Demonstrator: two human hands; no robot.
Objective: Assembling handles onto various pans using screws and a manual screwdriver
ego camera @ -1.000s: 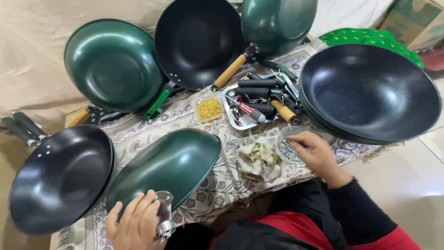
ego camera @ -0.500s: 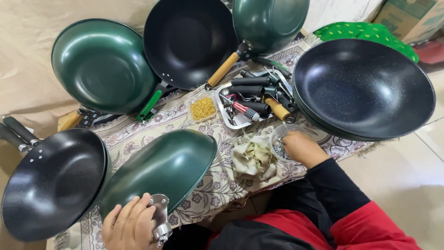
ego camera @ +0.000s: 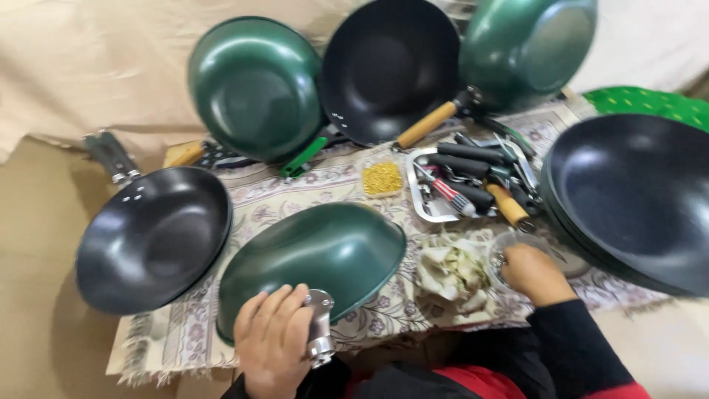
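My left hand (ego camera: 269,341) grips the bare metal handle stub (ego camera: 319,336) of a green wok (ego camera: 310,258) that lies tilted on the patterned cloth in front of me. My right hand (ego camera: 533,272) reaches into a small clear bowl (ego camera: 509,247) at the right, its fingers curled inside; what they hold is hidden. Between the hands lies a crumpled pale rag (ego camera: 452,272). Behind the rag stands a metal tray (ego camera: 436,193) with black and wooden handles and tools.
A black wok (ego camera: 151,236) sits at the left, a stack of large black woks (ego camera: 635,196) at the right. Two green woks (ego camera: 255,85) and a black one (ego camera: 391,66) lean at the back. A small dish of yellow bits (ego camera: 382,179) stands mid-table.
My right hand has slid from the table edge into the small clear bowl. The left hand stays on the green wok's handle stub. The camera has moved closer.
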